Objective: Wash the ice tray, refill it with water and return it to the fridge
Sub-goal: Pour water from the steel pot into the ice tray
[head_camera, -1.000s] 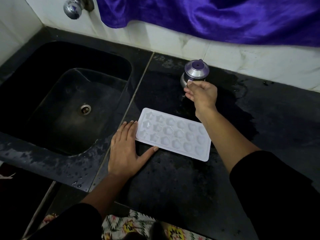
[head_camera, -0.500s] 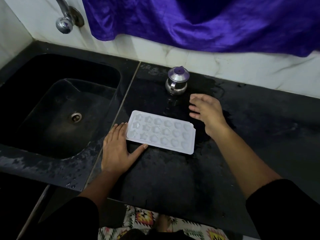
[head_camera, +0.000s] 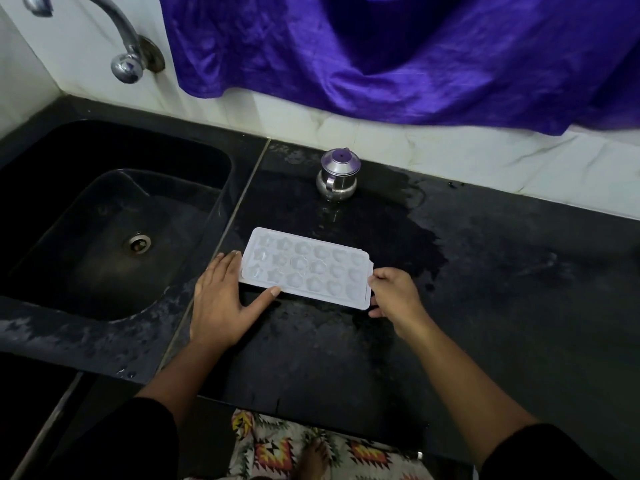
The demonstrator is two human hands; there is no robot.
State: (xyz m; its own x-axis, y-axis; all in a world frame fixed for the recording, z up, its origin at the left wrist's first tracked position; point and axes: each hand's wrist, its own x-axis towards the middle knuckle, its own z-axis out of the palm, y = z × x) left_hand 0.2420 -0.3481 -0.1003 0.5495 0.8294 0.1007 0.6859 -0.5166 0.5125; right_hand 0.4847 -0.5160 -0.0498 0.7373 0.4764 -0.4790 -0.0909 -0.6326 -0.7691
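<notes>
Nearest the camera, below the counter [head_camera: 485, 306] edge, a patterned cloth [head_camera: 311, 452] and a bare foot [head_camera: 313, 460] show between two dark sleeves. On the wet black counter, the left hand [head_camera: 221, 303] lies flat and spread, its fingertips against the short left end of the ice tray [head_camera: 306, 268] and its thumb along the tray's near edge. The right hand [head_camera: 394, 294] is curled around the tray's near right corner, pinching its rim between thumb and fingers. The white tray lies level on the counter just right of the seam beside the sink [head_camera: 104, 220], its star and flower moulds facing up; whether they hold water I cannot tell. Beyond the tray, a little apart from it, a small steel pot [head_camera: 337, 176] with a purple-knobbed lid stands upright in a dark wet patch. Left of that, the black sink shows its drain [head_camera: 139, 243]. Farther back, a chrome tap [head_camera: 121, 39] curves from the white wall, and a purple cloth [head_camera: 398, 53] hangs over the tiles behind the pot.
</notes>
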